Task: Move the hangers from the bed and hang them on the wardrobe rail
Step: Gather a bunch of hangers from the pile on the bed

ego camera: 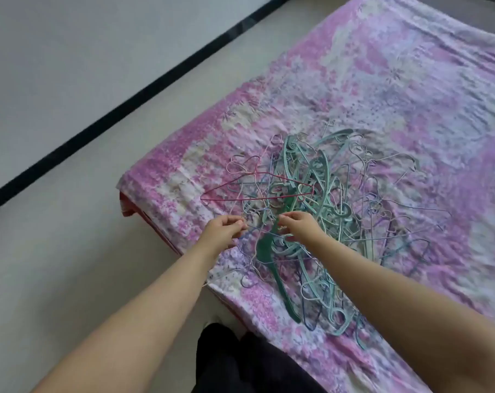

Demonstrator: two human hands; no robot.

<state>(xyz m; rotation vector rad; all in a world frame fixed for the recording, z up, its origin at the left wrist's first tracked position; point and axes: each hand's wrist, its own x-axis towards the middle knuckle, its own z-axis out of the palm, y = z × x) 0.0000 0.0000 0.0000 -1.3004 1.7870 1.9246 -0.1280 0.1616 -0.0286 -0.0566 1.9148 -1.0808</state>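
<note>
Hangers [320, 211] everywhere, one big tangled heap of teal plastic and thin wire ones sitting on the bed [411, 95] near its front corner. From where I'm watching, my left hand [225, 229] is at the near-left edge of the pile, fingers curled and pinching what looks like a thin wire strand, hard to tell which one. My right hand [299, 224] is just beside it, fingertips pinched on a wire piece right above a dark green plastic hanger [264, 251]. A red wire hanger [257, 188] lies flat just beyond both hands, not touching either.
</note>
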